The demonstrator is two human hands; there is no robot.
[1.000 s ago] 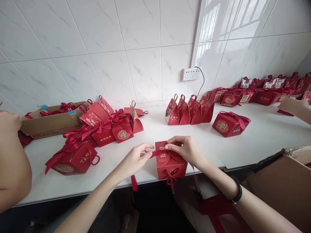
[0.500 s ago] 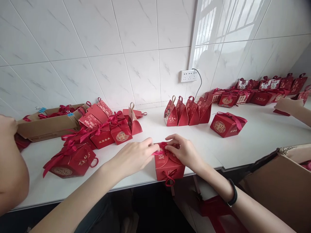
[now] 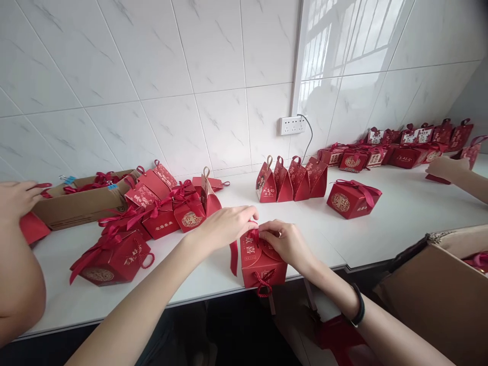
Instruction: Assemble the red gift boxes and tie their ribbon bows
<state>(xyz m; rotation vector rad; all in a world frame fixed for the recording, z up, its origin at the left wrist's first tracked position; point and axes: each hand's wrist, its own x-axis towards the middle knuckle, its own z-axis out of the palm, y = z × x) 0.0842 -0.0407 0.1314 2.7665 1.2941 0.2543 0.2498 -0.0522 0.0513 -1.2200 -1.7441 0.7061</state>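
A red gift box (image 3: 263, 270) with gold lettering stands at the table's front edge, a twisted red cord loop hanging from its near side. My left hand (image 3: 234, 223) is closed above the box's left top edge, pinching a dark red ribbon (image 3: 234, 256) whose loose end hangs down beside the box. At the top of the same box, my right hand (image 3: 284, 241) is closed, thumb and forefinger pinched on the ribbon near its middle. The fingers partly hide the spot where the ribbon crosses the lid.
Several red boxes with bows (image 3: 114, 256) stand at left by a cardboard tray (image 3: 87, 206). Pointed red boxes (image 3: 292, 180) line the back; one bowed box (image 3: 353, 199) is at right. Other people's hands (image 3: 23, 198) reach in from both sides. A large carton (image 3: 438, 290) sits front right.
My left hand has risen slightly with the ribbon, and a ribbon end now hangs at the box's left. The person at left has brought their hand into view near a red box.
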